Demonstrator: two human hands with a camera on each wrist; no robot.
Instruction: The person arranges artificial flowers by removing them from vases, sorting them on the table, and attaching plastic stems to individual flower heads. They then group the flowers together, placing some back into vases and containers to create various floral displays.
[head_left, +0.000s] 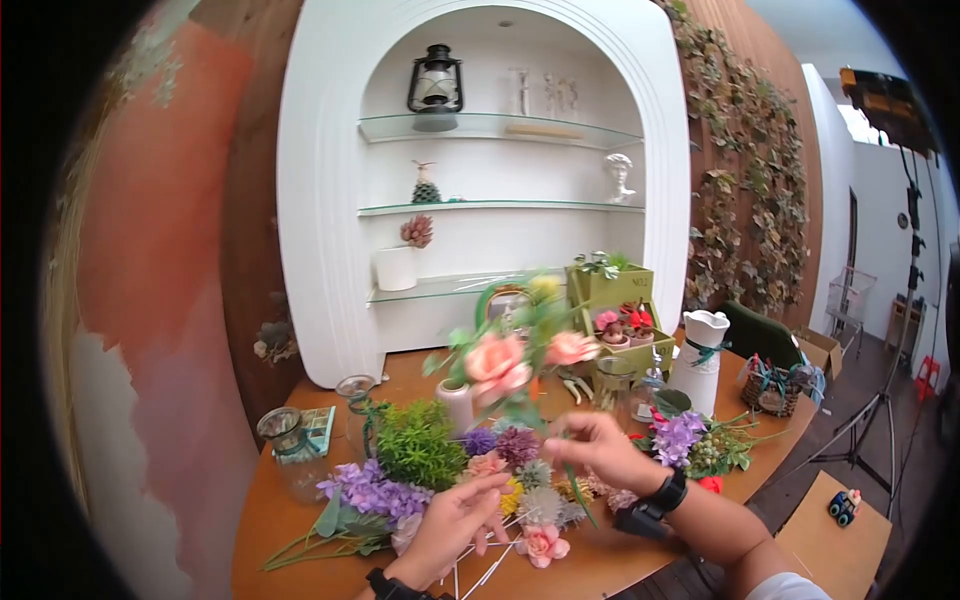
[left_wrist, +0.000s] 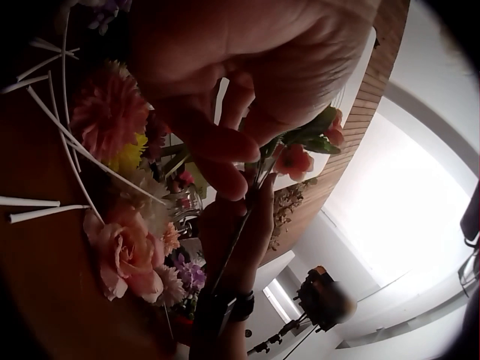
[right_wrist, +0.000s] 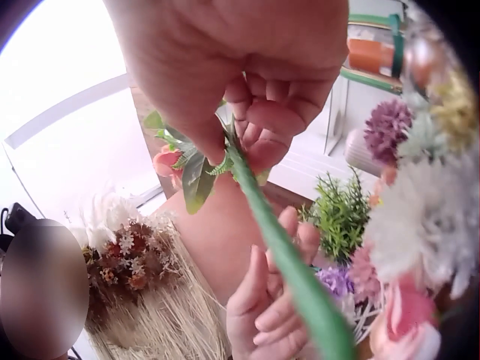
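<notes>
My right hand (head_left: 600, 450) pinches the green stem (right_wrist: 281, 244) of a spray with peach roses (head_left: 497, 365) and green leaves, held up above the table. The blooms are blurred in the head view. Below and to the left, my left hand (head_left: 455, 525) is over loose flowers with its fingers loosely spread and nothing in them. The right wrist view shows that left hand (right_wrist: 277, 311) beyond the stem. Beneath the hands lie purple flowers (head_left: 375, 493), a green bushy sprig (head_left: 420, 445), a pink rose (head_left: 543, 545) and thin white sticks (head_left: 487, 572).
Glass jars (head_left: 292, 450) stand on the left of the wooden table (head_left: 620, 570). Toward the back right are a white pitcher (head_left: 697, 375), a green planter box (head_left: 610, 290) and a wicker basket (head_left: 770, 390). A white arched shelf (head_left: 330, 200) rises behind.
</notes>
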